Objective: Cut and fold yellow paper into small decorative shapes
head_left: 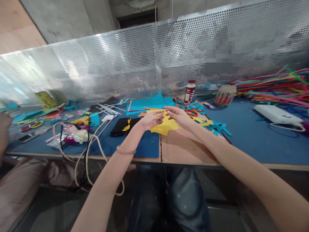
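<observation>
Paper (165, 113), yellow, sits pinched between left hand (151, 120) and right hand (179, 116), above yellow sheets (162, 129).

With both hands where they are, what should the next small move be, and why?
Probably a gentle adjustment of the small yellow piece with the right fingertips: the left hand seems to steady it, the right hand meets it there, and loose yellow paper lies just beneath.

Arms (115, 174) stretched forward; hands (151, 120) close together, fingers (171, 113) bent
</observation>
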The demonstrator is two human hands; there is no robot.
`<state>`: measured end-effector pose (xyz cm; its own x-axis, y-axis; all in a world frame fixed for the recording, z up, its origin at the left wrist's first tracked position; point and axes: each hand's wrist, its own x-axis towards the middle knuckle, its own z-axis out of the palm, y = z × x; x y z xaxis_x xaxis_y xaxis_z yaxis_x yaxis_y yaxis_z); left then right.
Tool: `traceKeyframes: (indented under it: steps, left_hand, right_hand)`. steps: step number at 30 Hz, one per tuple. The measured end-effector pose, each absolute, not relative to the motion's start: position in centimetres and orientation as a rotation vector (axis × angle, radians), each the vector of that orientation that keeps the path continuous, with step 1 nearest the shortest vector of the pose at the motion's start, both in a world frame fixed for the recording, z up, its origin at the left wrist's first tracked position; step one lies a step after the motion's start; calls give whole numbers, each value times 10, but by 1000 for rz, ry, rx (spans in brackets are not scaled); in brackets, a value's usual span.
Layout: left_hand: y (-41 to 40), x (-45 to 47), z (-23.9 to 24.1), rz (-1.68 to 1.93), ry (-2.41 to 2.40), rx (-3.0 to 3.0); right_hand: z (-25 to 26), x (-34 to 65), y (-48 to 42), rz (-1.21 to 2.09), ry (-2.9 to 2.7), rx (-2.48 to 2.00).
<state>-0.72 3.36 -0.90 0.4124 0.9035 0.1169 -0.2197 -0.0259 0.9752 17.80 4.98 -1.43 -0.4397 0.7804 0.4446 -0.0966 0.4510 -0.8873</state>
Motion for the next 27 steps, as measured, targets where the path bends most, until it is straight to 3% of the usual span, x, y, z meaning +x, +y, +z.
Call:
traceKeyframes:
  steps: [10,18,27]
  left_hand:
    - [30,-12,-8,834,656,1096]
    - [33,0,-8,1142,909,1233]
    - [32,-2,-8,1184,959,1560]
  right_hand:
    - [-11,173,42,1249,-1667,-629]
    - [-7,176,41,1019,-1722,-789]
    - [-13,179,48,834,-1856,-854]
